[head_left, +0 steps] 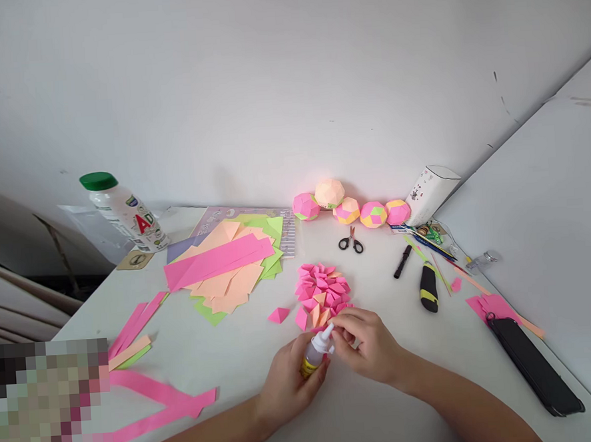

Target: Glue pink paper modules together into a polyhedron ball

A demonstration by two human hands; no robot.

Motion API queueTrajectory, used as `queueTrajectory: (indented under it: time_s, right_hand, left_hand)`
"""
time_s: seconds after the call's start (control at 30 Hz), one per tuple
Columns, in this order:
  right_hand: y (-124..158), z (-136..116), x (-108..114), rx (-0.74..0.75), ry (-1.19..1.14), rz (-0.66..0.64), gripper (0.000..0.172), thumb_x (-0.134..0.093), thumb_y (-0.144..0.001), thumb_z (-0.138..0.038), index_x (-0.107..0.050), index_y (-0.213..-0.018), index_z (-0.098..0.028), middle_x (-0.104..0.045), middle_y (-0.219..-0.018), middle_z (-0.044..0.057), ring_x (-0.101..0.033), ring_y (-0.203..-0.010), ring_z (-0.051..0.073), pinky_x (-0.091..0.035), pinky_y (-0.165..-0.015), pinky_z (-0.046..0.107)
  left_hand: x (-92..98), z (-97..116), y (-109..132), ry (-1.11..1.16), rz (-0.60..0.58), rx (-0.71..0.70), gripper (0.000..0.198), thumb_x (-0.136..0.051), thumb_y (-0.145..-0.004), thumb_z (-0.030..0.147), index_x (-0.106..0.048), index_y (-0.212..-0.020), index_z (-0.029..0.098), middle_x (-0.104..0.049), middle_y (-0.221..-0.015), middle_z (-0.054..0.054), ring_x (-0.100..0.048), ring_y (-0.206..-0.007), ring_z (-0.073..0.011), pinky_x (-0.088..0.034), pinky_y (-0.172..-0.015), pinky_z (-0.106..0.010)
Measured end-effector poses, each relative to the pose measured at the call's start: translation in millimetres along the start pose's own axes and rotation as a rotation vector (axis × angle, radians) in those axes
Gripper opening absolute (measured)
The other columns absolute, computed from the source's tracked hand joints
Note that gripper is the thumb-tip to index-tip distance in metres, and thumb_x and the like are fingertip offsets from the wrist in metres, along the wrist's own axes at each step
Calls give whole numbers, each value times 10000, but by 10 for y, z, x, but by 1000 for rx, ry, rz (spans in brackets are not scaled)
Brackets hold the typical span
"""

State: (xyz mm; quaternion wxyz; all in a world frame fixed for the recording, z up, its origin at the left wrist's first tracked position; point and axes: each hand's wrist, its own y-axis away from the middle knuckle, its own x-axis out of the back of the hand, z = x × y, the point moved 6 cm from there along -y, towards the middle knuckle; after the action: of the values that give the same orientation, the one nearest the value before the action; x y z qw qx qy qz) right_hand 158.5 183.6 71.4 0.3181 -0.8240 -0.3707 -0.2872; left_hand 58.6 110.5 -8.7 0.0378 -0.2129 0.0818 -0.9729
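Note:
My left hand [291,380] is wrapped round a small glue bottle [315,353] with a white cap and yellow label, held tilted just above the white table [244,357]. My right hand [369,345] pinches the bottle's white cap with closed fingers. Right behind both hands lies a heap of folded pink and peach paper pieces [322,293]. One loose pink folded piece [279,315] sits just left of the heap.
Pink, peach and green paper sheets [228,265] lie at back left, pink strips [156,396] at front left. A green-capped bottle [125,213], several paper balls [347,209], scissors [351,241], a utility knife [428,287] and a black case [535,368] ring the work spot.

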Motion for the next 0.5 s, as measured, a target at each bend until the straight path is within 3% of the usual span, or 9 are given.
queueTrajectory:
  time_s: [0.5]
  right_hand:
    - [0,41,-14,39,33,11,210,-435,-814,-88,-558,-681,-193,-382,-591,-13,-322,-527,118,-285,-484,255]
  left_hand:
    - [5,1,-7,-22,-9,32,246,-456,-857,296,-484,-1076,190,-633,-778,-25,-564,-654,-159,-420,-571,-249]
